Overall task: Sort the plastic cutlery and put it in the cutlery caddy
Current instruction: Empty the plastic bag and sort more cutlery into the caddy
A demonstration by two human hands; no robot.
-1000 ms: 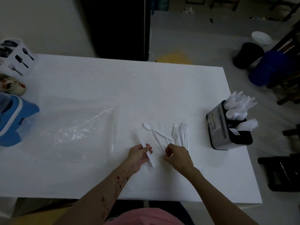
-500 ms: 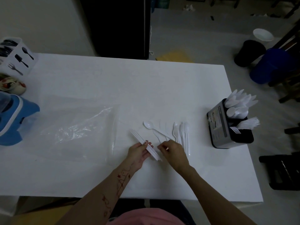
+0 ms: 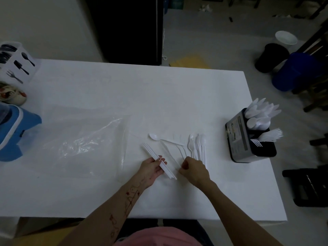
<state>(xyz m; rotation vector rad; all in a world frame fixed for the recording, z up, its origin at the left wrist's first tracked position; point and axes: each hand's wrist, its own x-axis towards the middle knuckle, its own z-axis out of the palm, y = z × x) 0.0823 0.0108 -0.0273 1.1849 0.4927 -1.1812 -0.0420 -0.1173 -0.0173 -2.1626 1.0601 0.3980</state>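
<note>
My left hand [image 3: 153, 168] grips a small stack of white plastic knives [image 3: 150, 153] that slants up to the left above the white table [image 3: 124, 89]. My right hand [image 3: 194, 170] rests just to its right with fingers curled at the handle ends of loose white cutlery; whether it holds a piece I cannot tell. A white spoon [image 3: 154, 137] lies beyond the hands, and several forks [image 3: 197, 146] lie side by side to the right. The black cutlery caddy [image 3: 239, 139] stands near the table's right edge, with knives, spoons and forks in separate compartments.
A crumpled clear plastic bag [image 3: 79, 142] lies left of the hands. At the left edge are a blue container [image 3: 12, 132], a small patterned bowl [image 3: 12, 95] and a white box with cutlery pictures [image 3: 17, 63]. Bins and dark furniture stand on the floor to the right.
My right hand moved left to the knife stack in my left hand, then drew back right to the loose pieces. The stack in my left hand looks thicker and tilts more to the left.
</note>
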